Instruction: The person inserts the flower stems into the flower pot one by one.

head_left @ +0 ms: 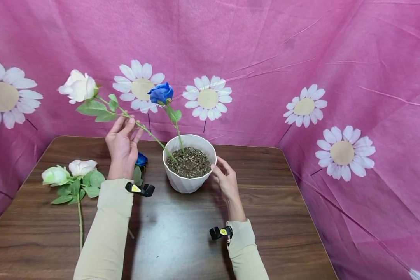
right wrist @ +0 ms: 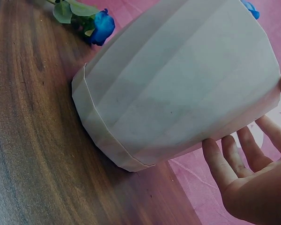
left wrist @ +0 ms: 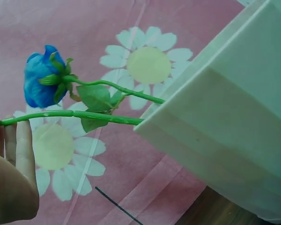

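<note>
A white faceted flower pot (head_left: 186, 185) filled with dark soil (head_left: 192, 164) stands on the table. My left hand (head_left: 121, 147) pinches the green stem of a white rose (head_left: 77, 86) between thumb and fingers. That stem slants down to the right, its lower end in the soil near the pot's left side. Beside it a blue rose (head_left: 161, 93) stands in the soil with nothing holding it. On the pot's right side, my right hand (head_left: 226, 181) holds the pot, thumb at the rim and fingers against the outer wall, as the right wrist view shows.
Two white roses (head_left: 82, 168) with green leaves lie on the brown wooden table (head_left: 266, 217) at the left. Another blue rose (head_left: 141, 159) lies partly hidden behind my left forearm. Pink cloth (head_left: 252, 46) printed with white daisies hangs behind the table and along its sides.
</note>
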`<action>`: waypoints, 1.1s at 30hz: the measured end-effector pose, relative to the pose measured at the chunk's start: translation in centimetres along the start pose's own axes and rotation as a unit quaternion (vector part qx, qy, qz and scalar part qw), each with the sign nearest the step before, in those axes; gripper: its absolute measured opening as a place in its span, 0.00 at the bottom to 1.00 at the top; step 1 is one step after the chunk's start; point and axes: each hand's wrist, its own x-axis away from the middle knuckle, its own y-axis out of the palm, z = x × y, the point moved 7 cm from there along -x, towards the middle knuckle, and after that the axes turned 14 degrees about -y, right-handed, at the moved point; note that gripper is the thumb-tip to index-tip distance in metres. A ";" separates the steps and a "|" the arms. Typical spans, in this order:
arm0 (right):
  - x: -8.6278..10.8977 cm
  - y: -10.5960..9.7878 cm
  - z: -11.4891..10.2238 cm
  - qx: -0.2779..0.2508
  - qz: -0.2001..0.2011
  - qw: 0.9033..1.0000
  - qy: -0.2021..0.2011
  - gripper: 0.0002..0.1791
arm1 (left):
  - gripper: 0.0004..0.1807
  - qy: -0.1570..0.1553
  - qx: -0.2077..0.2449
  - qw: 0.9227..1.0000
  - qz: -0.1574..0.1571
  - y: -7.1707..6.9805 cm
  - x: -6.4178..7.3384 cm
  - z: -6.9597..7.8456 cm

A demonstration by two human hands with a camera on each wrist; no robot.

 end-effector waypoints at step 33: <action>-0.1 -0.1 0.1 -0.002 0.000 1.000 -0.004 0.24 | 0.18 0.119 -0.324 0.936 -0.066 2.5 -0.4 -3.5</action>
